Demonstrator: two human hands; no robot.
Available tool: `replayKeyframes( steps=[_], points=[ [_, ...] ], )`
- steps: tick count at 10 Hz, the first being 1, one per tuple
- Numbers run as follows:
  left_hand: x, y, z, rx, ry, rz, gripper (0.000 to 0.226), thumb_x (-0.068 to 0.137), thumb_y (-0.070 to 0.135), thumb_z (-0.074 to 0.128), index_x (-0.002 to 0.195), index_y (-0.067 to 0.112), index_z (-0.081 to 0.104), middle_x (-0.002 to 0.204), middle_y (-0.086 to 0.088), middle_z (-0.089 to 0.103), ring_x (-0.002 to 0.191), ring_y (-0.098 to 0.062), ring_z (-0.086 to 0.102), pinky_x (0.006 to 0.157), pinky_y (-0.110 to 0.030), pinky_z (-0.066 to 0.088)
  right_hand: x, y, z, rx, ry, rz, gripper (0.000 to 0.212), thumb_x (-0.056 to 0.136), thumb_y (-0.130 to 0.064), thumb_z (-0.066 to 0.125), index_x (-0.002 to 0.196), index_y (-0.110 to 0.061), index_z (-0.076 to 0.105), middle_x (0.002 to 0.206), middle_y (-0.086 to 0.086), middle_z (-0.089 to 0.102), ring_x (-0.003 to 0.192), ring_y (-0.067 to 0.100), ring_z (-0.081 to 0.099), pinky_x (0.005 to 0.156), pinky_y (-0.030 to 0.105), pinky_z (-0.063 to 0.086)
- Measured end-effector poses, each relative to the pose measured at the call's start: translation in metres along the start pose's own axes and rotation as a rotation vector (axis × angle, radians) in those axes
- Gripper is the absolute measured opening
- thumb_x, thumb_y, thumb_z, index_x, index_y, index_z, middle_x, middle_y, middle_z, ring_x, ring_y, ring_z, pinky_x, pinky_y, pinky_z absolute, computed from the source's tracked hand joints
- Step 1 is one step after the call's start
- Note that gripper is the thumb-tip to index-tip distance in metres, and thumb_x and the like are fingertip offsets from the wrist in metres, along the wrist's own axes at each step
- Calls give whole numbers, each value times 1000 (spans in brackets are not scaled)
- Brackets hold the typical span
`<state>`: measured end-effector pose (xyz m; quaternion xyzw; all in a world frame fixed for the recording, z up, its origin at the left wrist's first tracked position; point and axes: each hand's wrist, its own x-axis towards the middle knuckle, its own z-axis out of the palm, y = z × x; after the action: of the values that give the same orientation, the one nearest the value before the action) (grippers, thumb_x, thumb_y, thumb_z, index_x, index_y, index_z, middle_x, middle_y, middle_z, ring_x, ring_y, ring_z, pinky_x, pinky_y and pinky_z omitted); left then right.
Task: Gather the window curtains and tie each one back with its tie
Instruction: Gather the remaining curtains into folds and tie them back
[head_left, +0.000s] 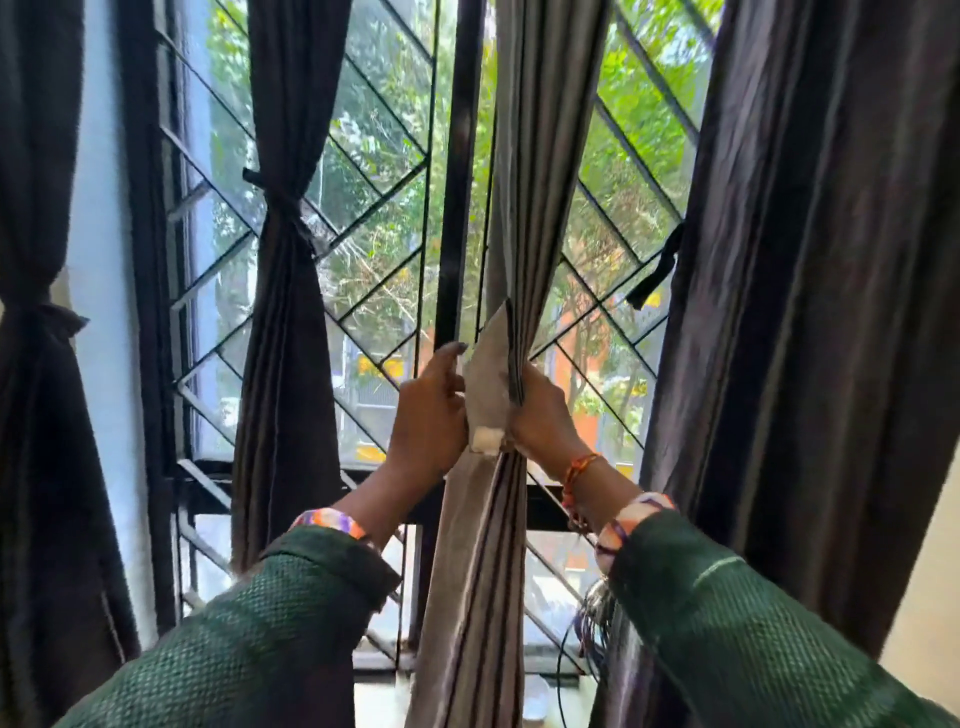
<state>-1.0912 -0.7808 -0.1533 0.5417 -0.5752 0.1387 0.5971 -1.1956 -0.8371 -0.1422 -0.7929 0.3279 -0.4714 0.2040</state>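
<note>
While both hands are bunching the middle curtain (511, 218) in front of the window (384, 171), the main risk is lying in the cloth itself: the gathered folds are heavy and slack, so if either grip is easing before a band goes round them, the bundle is likely spreading back out. The left hand (431, 410) is gripping the pale folded edge from its side, thumb up along the fold, and the right hand (543, 415) is clutching the dark pleats opposite, so the curtain is sitting squeezed between the two. No tie for this curtain is clearly showing; the small white tab (487, 439) just under the hands may belong to one, but I cannot tell. With both hands occupied, reaching for a tie is meaning one hand holding the whole bundle alone. Far to the right of the right hand, the right curtain (810, 291) is hanging loose, its tie (655, 270) dangling free up beside it. Left of the left hand, another curtain (291, 291) is already cinched by its band (278, 200), and the far-left curtain (36, 312) likewise. The window grille is standing close behind the hands.
</note>
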Motion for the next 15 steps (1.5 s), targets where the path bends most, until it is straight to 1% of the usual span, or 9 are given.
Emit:
replayKeyframes(
  steps=[1,2,5,6,8,10,11,12,15],
  points=[
    [17,10,11,-109,-11,-9,58,79,4,68,132,8,46,63,8,59,60,10,58,51,-8,36,-5,-4,-6,18,-20,-17,26,86,-5,60,112,-2,57,107,15,67,103,27,62,57,10,39],
    [19,27,19,-231,22,-57,68,74,20,76,133,12,44,103,-8,67,93,-13,61,69,-13,37,-7,-2,-10,-14,-59,5,23,90,-5,54,109,7,59,110,26,64,103,31,62,65,24,38],
    [64,8,46,-663,-28,-459,25,97,15,40,77,19,56,53,19,63,57,8,58,78,-26,51,-3,11,-11,258,-231,44,50,79,-8,67,126,-6,51,114,19,64,103,30,63,83,31,49],
    [71,3,31,-608,-192,-414,17,98,11,40,91,18,53,43,30,55,45,15,53,45,-2,41,26,33,-29,504,-189,281,24,92,-13,54,116,-9,58,101,22,69,69,19,62,56,26,51],
    [85,-31,27,-1100,-329,-411,14,77,17,65,88,8,67,65,-4,70,52,-14,66,53,-25,57,83,62,-44,833,-64,433,27,96,-11,41,80,-12,62,57,0,63,45,11,57,41,14,45],
    [105,-53,38,-1073,-226,-365,22,78,9,55,67,9,74,58,-5,69,47,-15,65,42,-24,53,94,35,-40,968,-498,359,43,33,-8,95,25,-2,53,29,3,52,23,6,48,27,16,38],
    [114,-71,33,-920,-247,-374,11,76,16,64,71,15,74,61,-1,70,51,-12,66,50,-24,56,118,53,-40,812,-537,340,49,93,3,42,53,-5,68,49,3,66,38,7,60,39,17,50],
    [121,-88,38,-606,-277,-528,18,92,31,50,80,22,61,76,4,66,71,-11,64,67,-29,54,133,64,-38,590,-431,271,33,90,5,45,71,-10,67,53,-4,65,43,4,58,46,18,52],
    [106,-62,99,294,431,382,58,81,28,50,134,20,28,133,-26,41,122,-29,38,104,-33,27,142,80,-34,224,234,0,21,71,-13,75,55,-16,61,35,-12,46,36,-5,36,43,18,29]
  ],
)
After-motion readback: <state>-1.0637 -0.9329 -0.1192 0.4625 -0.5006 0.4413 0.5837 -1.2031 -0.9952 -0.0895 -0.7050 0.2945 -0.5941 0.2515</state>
